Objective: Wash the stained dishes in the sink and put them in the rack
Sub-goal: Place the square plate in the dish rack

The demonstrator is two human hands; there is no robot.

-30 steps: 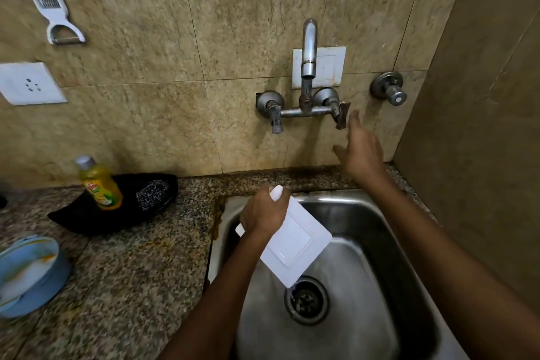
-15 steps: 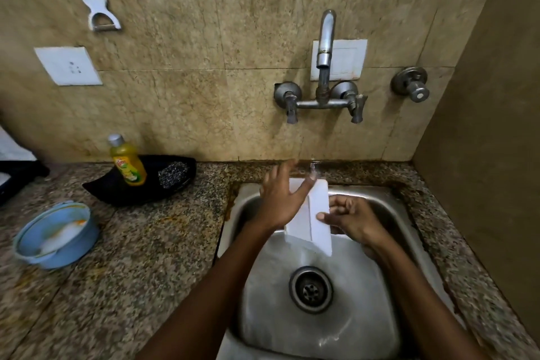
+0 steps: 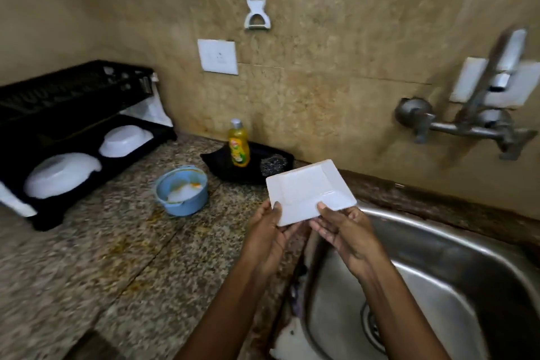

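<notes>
A square white plate point(image 3: 306, 188) is held flat above the sink's left rim, over the counter edge. My left hand point(image 3: 267, 232) grips its near left corner, thumb on top. My right hand point(image 3: 343, 229) holds its near right edge, thumb on top and fingers beneath. The steel sink point(image 3: 438, 280) lies at the lower right. The black dish rack point(image 3: 73, 126) stands at the far left with two white bowls point(image 3: 60, 174) point(image 3: 125, 140) upside down on its lower tier.
A blue bowl point(image 3: 182, 190) with foam and orange stains sits on the granite counter point(image 3: 102, 257). Behind it a black tray point(image 3: 225, 165) carries a yellow soap bottle point(image 3: 239, 143) and a steel scrubber point(image 3: 273, 166). The wall tap point(image 3: 479, 114) is at the right.
The plate has come out from under the tap and moved left, now held level by both hands over the sink's left rim. The view has swung left, revealing the rack.
</notes>
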